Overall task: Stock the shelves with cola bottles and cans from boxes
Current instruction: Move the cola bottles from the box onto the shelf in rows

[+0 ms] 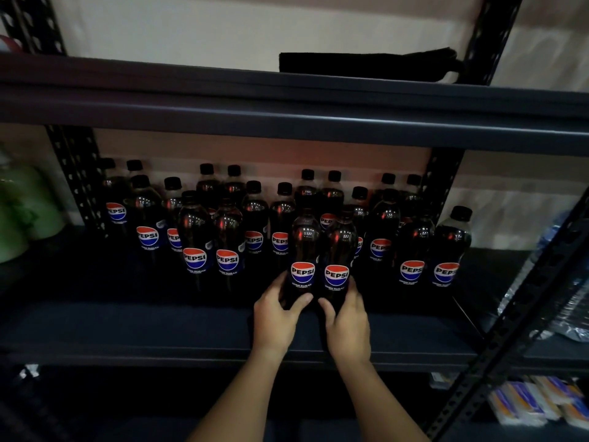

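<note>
Two dark cola bottles stand upright side by side near the front of the middle shelf (pixel 127 327). My left hand (pixel 275 317) grips the base of the left bottle (pixel 303 250), thumb across its front. My right hand (pixel 347 323) grips the base of the right bottle (pixel 337 253). Behind and beside them stand several more cola bottles (pixel 228 244) in rows, with black caps and red, white and blue labels facing forward.
Black perforated uprights (pixel 75 183) frame the shelf. A black flat object (pixel 366 63) lies on the upper shelf. Green containers (pixel 22 212) sit at the left. Plastic-wrapped water bottles (pixel 557 282) are at the right, and small packets (pixel 538 403) lie on the lower right shelf.
</note>
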### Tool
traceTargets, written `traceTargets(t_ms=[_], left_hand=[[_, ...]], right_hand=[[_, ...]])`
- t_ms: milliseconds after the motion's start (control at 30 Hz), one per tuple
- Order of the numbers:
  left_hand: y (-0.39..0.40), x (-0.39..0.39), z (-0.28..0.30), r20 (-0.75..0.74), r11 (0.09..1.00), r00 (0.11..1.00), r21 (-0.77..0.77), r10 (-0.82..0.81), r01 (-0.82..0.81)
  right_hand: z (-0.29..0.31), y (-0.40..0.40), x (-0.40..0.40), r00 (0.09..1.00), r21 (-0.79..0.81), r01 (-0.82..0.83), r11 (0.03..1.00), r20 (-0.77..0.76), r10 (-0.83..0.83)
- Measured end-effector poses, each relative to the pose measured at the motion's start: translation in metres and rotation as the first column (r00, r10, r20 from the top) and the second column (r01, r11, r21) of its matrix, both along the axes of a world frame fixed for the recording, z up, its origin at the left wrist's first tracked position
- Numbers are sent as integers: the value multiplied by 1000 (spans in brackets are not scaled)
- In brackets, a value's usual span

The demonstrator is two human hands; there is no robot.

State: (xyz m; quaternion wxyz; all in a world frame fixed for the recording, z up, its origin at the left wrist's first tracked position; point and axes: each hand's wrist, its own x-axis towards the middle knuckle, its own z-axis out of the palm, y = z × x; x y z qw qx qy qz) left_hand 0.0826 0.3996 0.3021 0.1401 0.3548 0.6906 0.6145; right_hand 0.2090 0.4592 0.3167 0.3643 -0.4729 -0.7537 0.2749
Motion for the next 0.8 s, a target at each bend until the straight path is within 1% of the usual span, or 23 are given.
traceTargets(t_ms=[100,167,233,300,367,467,533,600,700,800], left_hand=[[-6,5,1,67,1000,998,-10,0,1],[-13,10,2,88,998,995,-29,54,-51],[-25,18,4,21,990,991,-47,131,-130],[-40,29,2,-64,988,986,-6,152,-153],[-57,40,-4,-102,993,989,60,107,-101],[-83,55,-25,-68,991,997,133,33,-24],[-100,58,-51,-48,991,999,131,8,-2],[-117,56,-89,-65,996,997,78,-32,37],[-141,46,-161,-87,990,988,-69,-125,119],[-165,37,-243,-70,962,979,-211,-194,175]], right_hand=[[-1,-3,1,999,-60,4,998,46,-1],[-2,-13,4,998,-48,32,998,61,-29],[-6,-25,7,995,2,87,996,48,-87],[-13,-38,11,993,50,114,992,-15,-113],[-22,-53,16,995,105,64,992,-83,-55],[-44,-75,26,987,199,-55,978,-136,83],[-65,-87,31,977,213,-117,970,-151,151],[-95,-98,36,968,189,-178,966,-144,207],[-160,-111,42,955,105,-273,956,-94,282],[-246,-125,43,935,6,-355,935,-4,355]])
